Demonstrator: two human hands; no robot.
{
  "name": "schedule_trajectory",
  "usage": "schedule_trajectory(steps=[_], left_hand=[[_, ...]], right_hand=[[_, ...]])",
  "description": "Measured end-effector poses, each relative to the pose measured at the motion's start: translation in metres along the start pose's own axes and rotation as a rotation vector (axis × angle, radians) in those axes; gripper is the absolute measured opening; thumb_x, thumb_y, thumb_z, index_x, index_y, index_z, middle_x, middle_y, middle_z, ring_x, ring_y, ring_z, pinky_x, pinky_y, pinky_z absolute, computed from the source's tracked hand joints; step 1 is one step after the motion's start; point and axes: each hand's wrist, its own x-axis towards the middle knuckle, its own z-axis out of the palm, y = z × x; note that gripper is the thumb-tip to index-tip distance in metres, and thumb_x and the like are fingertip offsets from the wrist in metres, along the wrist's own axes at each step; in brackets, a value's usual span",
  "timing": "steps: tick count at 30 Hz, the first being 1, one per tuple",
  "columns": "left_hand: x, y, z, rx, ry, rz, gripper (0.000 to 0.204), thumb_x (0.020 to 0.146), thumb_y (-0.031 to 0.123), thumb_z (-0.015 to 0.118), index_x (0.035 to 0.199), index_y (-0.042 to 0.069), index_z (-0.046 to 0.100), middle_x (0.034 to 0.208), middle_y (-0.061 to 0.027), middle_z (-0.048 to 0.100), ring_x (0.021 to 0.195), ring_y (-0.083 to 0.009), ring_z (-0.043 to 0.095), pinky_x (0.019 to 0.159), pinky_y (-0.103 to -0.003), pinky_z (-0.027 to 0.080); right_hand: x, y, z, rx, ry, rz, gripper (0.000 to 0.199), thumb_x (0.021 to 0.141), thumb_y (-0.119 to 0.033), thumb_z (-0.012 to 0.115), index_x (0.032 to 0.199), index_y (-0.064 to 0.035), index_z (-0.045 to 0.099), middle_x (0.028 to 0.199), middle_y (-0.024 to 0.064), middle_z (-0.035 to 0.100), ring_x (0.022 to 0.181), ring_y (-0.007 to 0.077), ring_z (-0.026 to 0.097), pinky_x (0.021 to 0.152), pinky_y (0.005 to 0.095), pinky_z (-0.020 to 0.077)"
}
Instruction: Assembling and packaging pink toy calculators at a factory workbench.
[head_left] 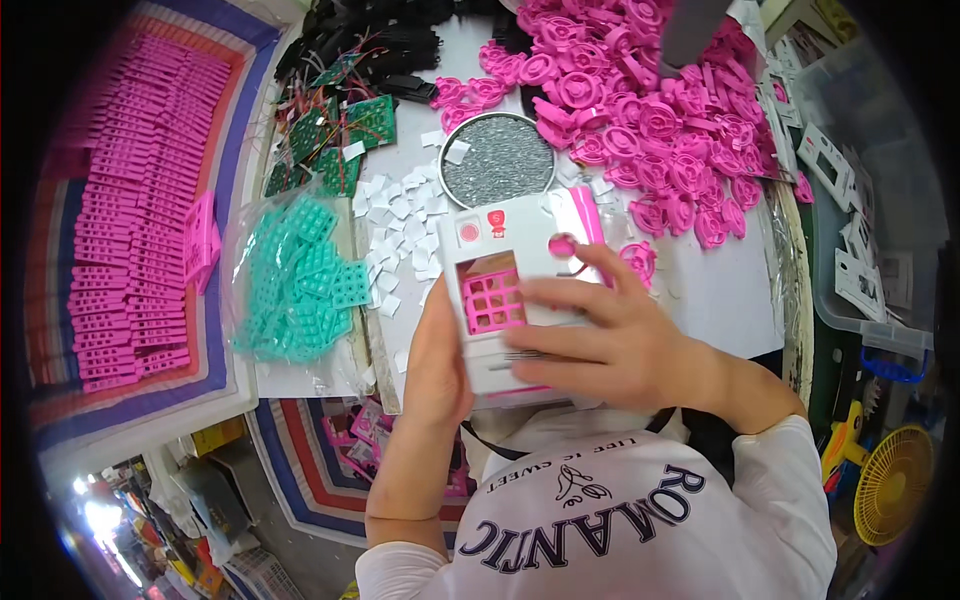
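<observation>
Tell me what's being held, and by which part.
A white-and-pink casing: the left hand holds its left side. The right hand has blurred fingers over its front; whether they grip it cannot be told.

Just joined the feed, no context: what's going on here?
A person holds a white-and-pink casing over the near side of a worktable. The left hand grips its left side; the right hand, motion-blurred, has its fingers spread over the front, contact unclear. A pink grid shows in the casing's window. Beyond lie white squares, green circuit boards and a heap of pink parts.
</observation>
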Motion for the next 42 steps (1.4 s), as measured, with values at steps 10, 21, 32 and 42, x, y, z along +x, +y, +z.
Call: schedule_trajectory(steps=[10,21,32,42], left_hand=[[-0.011,0.004,0.008,0.182,0.158,0.246,0.058,0.104,0.011,0.05,0.157,0.0,0.029,0.149,-0.0167,0.05,0.135,-0.0243,0.053,0.112,-0.04,0.044],[-0.01,-0.019,0.003,0.885,0.351,0.615,0.111,0.08,0.01,0.082,0.164,0.001,0.01,0.144,-0.0134,0.028,0.137,-0.0261,0.038,0.116,-0.041,0.036],[-0.014,-0.03,0.001,0.645,0.347,0.598,0.11,0.08,0.015,0.086,0.163,0.003,0.014,0.146,-0.0113,0.027,0.139,-0.0269,0.038,0.116,-0.043,0.039],[-0.016,-0.024,-0.002,0.67,0.396,0.585,0.108,0.079,0.007,0.085,0.162,0.003,0.016,0.148,-0.0118,0.026,0.14,-0.0283,0.038,0.116,-0.044,0.04]], right_hand=[[0.0,0.022,0.041,1.469,0.372,0.813,0.075,0.094,-0.009,0.072,0.155,-0.0027,0.03,0.14,0.013,0.056,0.123,0.0206,0.059,0.104,0.0356,0.0482],[0.018,-0.007,0.05,1.164,0.448,0.74,0.057,0.097,-0.018,0.071,0.141,0.0004,0.04,0.129,0.0128,0.06,0.114,0.0158,0.061,0.094,0.0322,0.0513],[0.018,-0.008,0.046,0.915,0.363,0.675,0.056,0.094,-0.021,0.07,0.137,0.0015,0.042,0.117,0.0194,0.066,0.104,0.0242,0.069,0.088,0.0379,0.0545],[0.012,0.009,0.047,0.845,0.227,0.442,0.077,0.088,-0.016,0.071,0.151,0.0025,0.032,0.121,0.0232,0.065,0.106,0.0312,0.07,0.089,0.0368,0.0538]])
